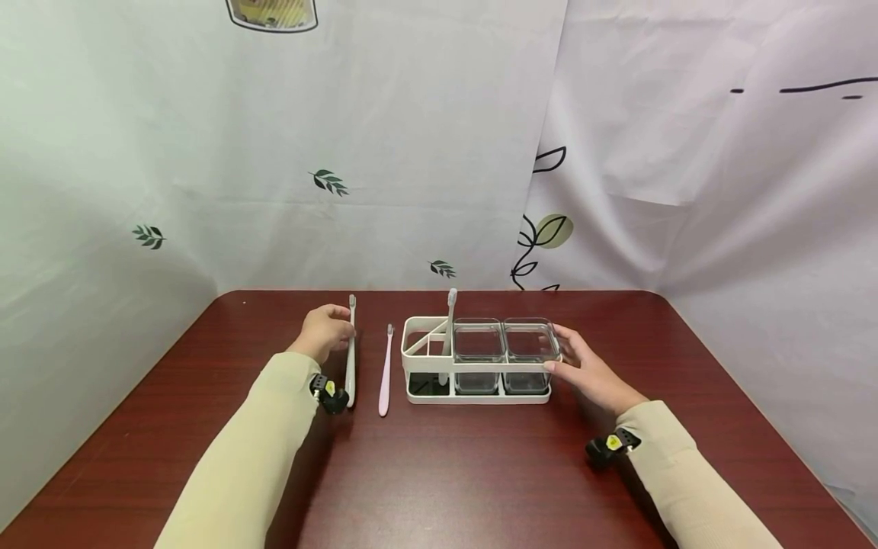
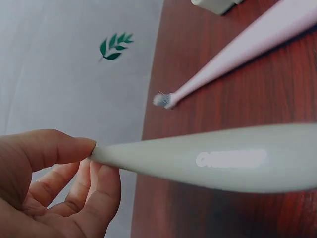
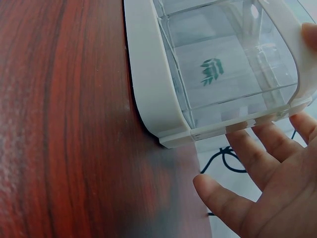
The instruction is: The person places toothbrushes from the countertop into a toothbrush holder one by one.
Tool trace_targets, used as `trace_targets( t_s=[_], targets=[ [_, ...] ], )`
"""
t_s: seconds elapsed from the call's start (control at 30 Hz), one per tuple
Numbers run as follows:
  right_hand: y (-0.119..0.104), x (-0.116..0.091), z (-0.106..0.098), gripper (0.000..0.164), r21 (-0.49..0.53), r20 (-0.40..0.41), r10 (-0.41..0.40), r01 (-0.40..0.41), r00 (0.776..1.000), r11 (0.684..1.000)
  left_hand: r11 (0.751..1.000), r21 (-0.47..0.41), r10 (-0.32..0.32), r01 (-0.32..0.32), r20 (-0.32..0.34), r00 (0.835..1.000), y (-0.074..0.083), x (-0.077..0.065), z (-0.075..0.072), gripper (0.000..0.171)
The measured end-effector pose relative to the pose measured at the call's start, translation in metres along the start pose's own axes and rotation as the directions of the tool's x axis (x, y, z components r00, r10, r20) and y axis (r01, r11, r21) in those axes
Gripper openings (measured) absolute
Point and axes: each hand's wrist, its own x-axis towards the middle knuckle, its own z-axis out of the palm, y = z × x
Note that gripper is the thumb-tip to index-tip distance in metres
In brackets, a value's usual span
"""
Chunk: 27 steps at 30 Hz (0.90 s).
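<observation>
My left hand (image 1: 324,333) pinches a pale white toothbrush (image 1: 351,374) near its neck, between thumb and fingertips; its bristle head points away from me. In the left wrist view the thick handle (image 2: 233,158) stretches to the right, over the table. Beside it lies a pink toothbrush (image 1: 385,381). My right hand (image 1: 593,374) grips the right end of a white toothbrush holder (image 1: 428,364), thumb on the front rim and fingers along the side. Another toothbrush (image 1: 452,301) stands upright in a narrow slot of the holder. Two clear square cups (image 1: 479,343) sit in its right compartments.
The dark red wooden table (image 1: 439,473) carries everything. White patterned cloth (image 1: 439,152) hangs behind it and along both sides. A small black camera is strapped to each wrist, close above the tabletop.
</observation>
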Motion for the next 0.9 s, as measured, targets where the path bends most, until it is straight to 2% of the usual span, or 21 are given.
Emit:
trace_targets(
  t_s=[0.5,0.9],
  targets=[
    [-0.001,0.000,0.002,0.066,0.010,-0.006,0.016,-0.016,1.000,1.000,0.995,-0.049,0.085,-0.086,-0.037,0.996,0.015,-0.012,-0.002,0.044],
    [-0.001,0.000,0.001,0.069,-0.024,-0.004,0.041,-0.041,0.999,0.999,0.985,-0.081,0.148,-0.150,-0.028,0.989,0.030,-0.030,0.003,0.044]
  ],
)
